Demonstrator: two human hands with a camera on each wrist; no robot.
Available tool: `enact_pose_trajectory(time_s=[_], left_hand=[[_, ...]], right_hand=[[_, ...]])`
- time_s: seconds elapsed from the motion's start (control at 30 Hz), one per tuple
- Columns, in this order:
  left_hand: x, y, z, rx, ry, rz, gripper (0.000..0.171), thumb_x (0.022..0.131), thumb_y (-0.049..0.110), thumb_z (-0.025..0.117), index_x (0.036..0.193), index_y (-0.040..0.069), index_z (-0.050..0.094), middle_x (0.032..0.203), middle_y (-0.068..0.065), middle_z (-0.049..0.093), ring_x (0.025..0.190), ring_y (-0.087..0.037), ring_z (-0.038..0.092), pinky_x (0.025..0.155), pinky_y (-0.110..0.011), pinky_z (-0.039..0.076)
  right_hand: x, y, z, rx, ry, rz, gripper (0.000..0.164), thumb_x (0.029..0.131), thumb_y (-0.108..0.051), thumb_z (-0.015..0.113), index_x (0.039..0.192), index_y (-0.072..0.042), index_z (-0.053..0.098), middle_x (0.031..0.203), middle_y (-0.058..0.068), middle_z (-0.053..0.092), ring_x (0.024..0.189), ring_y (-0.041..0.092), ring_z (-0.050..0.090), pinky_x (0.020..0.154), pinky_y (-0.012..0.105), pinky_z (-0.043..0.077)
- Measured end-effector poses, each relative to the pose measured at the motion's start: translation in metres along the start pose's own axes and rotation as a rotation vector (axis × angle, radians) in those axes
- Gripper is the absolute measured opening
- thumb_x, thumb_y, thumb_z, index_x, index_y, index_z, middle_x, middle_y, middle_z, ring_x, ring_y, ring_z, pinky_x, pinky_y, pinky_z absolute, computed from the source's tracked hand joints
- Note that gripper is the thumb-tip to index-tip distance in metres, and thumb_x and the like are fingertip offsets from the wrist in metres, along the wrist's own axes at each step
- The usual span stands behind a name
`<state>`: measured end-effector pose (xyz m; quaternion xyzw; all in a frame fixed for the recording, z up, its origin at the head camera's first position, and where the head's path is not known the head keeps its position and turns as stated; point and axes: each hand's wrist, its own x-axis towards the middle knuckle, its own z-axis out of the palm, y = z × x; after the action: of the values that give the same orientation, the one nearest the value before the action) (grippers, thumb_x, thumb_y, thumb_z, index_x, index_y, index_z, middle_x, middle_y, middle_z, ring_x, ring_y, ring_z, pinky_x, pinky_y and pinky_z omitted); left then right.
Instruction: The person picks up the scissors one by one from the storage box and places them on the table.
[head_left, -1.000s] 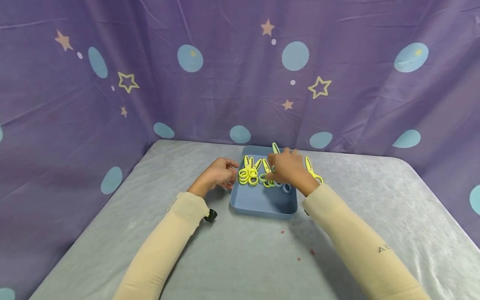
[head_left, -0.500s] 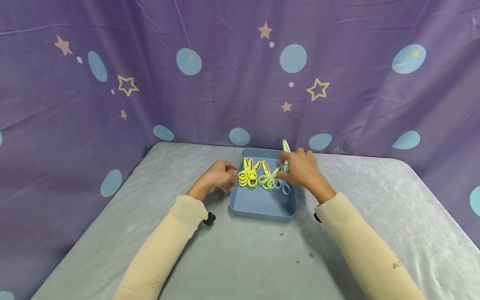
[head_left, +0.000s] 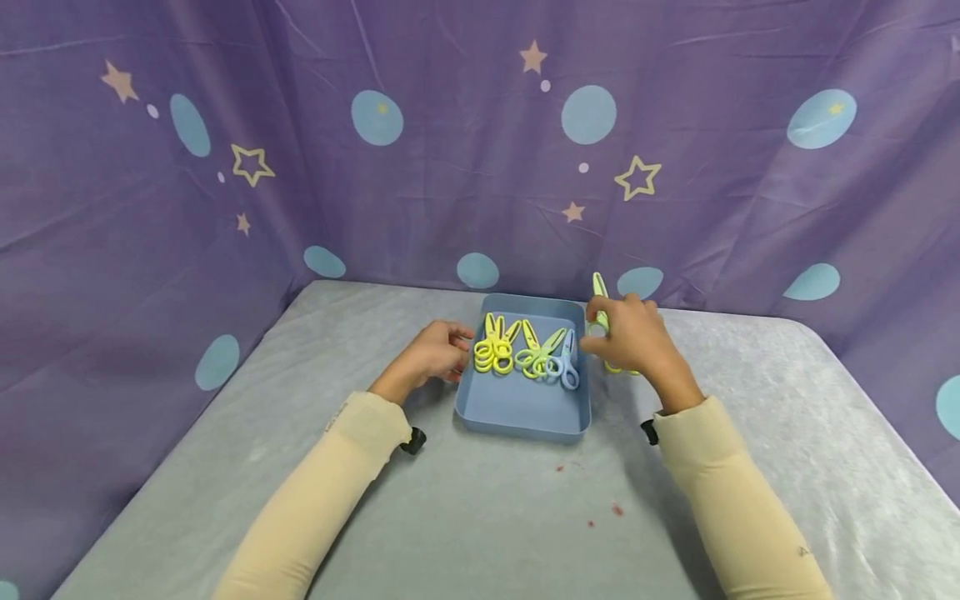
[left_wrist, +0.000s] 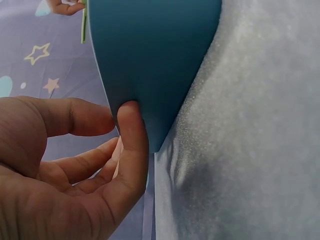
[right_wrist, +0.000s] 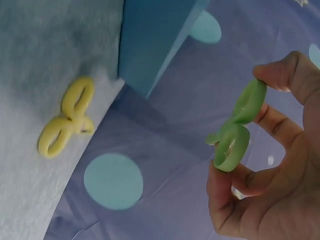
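A pair of light green scissors (head_left: 599, 285) is pinched in my right hand (head_left: 633, 337), raised just beyond the tray's right wall with the blades upward. In the right wrist view, the thumb and fingers grip its green finger loops (right_wrist: 232, 150). My left hand (head_left: 435, 352) stays at the left side of the blue tray (head_left: 525, 421), fingertips on its outer wall and rim (left_wrist: 150, 60). Inside the tray lie yellow scissors (head_left: 495, 354), green scissors (head_left: 551, 343) and blue scissors (head_left: 567, 358). Yellow scissors (right_wrist: 72, 120) lie on the table below my right hand, partly hidden in the head view.
A grey cloth covers the table (head_left: 480, 525), and small red specks (head_left: 617, 510) dot it in front of the tray. The purple curtain (head_left: 435, 200) hangs directly behind the table's far edge and along its left side.
My right hand has carried the light green scissors rightward from above the tray to outside its right wall. The blue scissors have come into full view. My left hand has kept its place.
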<state>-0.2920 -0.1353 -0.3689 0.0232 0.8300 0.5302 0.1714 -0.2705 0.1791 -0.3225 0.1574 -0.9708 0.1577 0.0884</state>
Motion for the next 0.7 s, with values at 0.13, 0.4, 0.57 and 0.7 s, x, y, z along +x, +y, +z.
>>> enact_pose_trajectory(time_s=[0.13, 0.4, 0.57, 0.7], left_hand=[[0.0, 0.0, 0.001, 0.01, 0.001, 0.0, 0.06, 0.088, -0.01, 0.053, 0.147, 0.0, 0.05, 0.117, -0.016, 0.054, 0.079, -0.023, 0.059, 0.068, -0.041, 0.06], [-0.002, 0.001, 0.002, 0.021, 0.005, 0.01, 0.06, 0.089, -0.01, 0.054, 0.147, 0.0, 0.051, 0.115, -0.015, 0.053, 0.078, -0.023, 0.059, 0.067, -0.04, 0.061], [-0.001, 0.0, 0.003, 0.021, 0.007, 0.011, 0.059, 0.089, -0.01, 0.054, 0.148, 0.001, 0.051, 0.115, -0.015, 0.053, 0.078, -0.024, 0.061, 0.068, -0.039, 0.06], [0.0, -0.001, 0.002, 0.027, 0.019, 0.002, 0.06, 0.089, -0.011, 0.053, 0.148, 0.002, 0.051, 0.115, -0.015, 0.053, 0.078, -0.024, 0.061, 0.068, -0.039, 0.06]], right_hand=[[-0.003, 0.016, -0.005, 0.014, 0.014, 0.025, 0.03, 0.082, -0.026, 0.073, 0.107, -0.011, 0.067, 0.091, 0.017, 0.062, 0.097, 0.043, 0.051, 0.078, 0.055, 0.042], [-0.007, 0.043, -0.008, 0.011, -0.009, 0.065, 0.031, 0.081, -0.024, 0.073, 0.107, -0.008, 0.069, 0.093, 0.016, 0.067, 0.104, 0.044, 0.054, 0.087, 0.062, 0.041], [-0.007, 0.056, -0.007, 0.007, -0.056, 0.09, 0.034, 0.083, -0.026, 0.076, 0.11, -0.006, 0.069, 0.104, 0.021, 0.069, 0.108, 0.046, 0.054, 0.09, 0.065, 0.04], [-0.006, 0.066, -0.002, 0.003, -0.095, 0.123, 0.036, 0.085, -0.029, 0.077, 0.111, -0.006, 0.069, 0.114, 0.024, 0.066, 0.11, 0.047, 0.053, 0.086, 0.065, 0.042]])
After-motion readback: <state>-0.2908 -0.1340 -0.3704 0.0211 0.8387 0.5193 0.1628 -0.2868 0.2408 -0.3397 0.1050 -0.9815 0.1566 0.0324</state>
